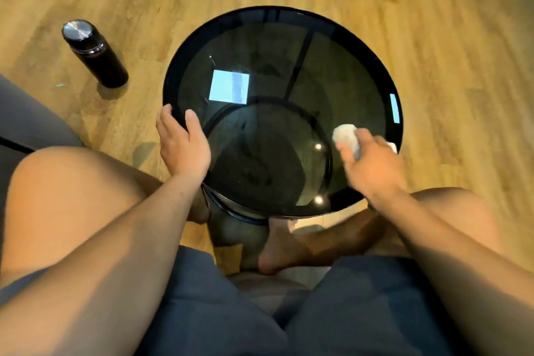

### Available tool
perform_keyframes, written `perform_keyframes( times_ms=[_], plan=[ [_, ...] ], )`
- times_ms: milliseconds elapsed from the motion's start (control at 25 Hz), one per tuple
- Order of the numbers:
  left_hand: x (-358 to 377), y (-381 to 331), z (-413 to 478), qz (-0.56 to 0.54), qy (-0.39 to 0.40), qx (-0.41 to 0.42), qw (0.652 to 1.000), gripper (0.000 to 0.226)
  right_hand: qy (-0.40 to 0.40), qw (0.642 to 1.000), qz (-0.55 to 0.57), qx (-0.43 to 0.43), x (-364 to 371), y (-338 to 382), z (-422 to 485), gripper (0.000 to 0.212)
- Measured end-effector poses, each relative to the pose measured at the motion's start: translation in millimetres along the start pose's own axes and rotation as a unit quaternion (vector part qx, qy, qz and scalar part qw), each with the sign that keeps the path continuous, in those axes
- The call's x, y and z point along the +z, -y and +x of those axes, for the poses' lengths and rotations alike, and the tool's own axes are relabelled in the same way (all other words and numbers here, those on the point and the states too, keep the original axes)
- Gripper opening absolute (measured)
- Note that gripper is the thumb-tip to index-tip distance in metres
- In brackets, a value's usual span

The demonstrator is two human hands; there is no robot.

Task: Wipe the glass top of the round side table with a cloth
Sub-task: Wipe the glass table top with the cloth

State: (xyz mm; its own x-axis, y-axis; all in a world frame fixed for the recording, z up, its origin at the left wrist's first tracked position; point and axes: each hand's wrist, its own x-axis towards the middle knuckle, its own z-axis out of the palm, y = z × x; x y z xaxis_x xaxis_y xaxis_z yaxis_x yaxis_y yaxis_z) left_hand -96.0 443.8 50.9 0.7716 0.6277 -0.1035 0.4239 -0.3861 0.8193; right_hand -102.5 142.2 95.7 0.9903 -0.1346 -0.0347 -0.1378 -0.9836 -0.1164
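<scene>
Two hands are showing in the head view: the left hand (pixel 182 141) is clasping the left rim of the glass top (pixel 260 66), thumb lying on the glass. The blurred right hand (pixel 372 165) is clutching a bunched white cloth (pixel 346 137) and pressing it on the glass at centre right. Most of the pane is lying up and left of the cloth, so the nearer right hand is probably needing to sweep that way.

Single head cam, looks fwd and steeply down, close over table (pixel 375 66), lap at bottom edge
</scene>
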Motion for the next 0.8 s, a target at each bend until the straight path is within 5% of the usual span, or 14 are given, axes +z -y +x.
perform_keyframes(
  times_ms=[200,280,400,560,640,800],
  plan=[
    [-2,0,2,-0.002,0.010,0.009,1.000,0.059,0.046,0.972,0.034,-0.226,29,159,-76,0.047],
    [-4,0,3,-0.021,0.022,-0.005,1.000,0.062,0.088,0.953,0.066,-0.281,24,166,-78,0.048],
    [-5,3,4,-0.025,0.039,-0.027,0.999,0.066,0.058,0.970,0.035,-0.232,16,84,-48,0.043],
    [-3,5,3,-0.045,0.025,-0.021,0.998,0.062,0.035,0.998,-0.043,0.000,-14,-49,27,0.048],
    [-2,5,4,-0.056,0.027,-0.018,0.998,0.061,0.027,0.998,-0.057,0.021,-11,-33,30,0.044],
    [-3,4,3,-0.052,0.028,-0.018,0.998,0.064,-0.015,0.994,-0.054,-0.096,18,96,-19,0.041]
  ],
)
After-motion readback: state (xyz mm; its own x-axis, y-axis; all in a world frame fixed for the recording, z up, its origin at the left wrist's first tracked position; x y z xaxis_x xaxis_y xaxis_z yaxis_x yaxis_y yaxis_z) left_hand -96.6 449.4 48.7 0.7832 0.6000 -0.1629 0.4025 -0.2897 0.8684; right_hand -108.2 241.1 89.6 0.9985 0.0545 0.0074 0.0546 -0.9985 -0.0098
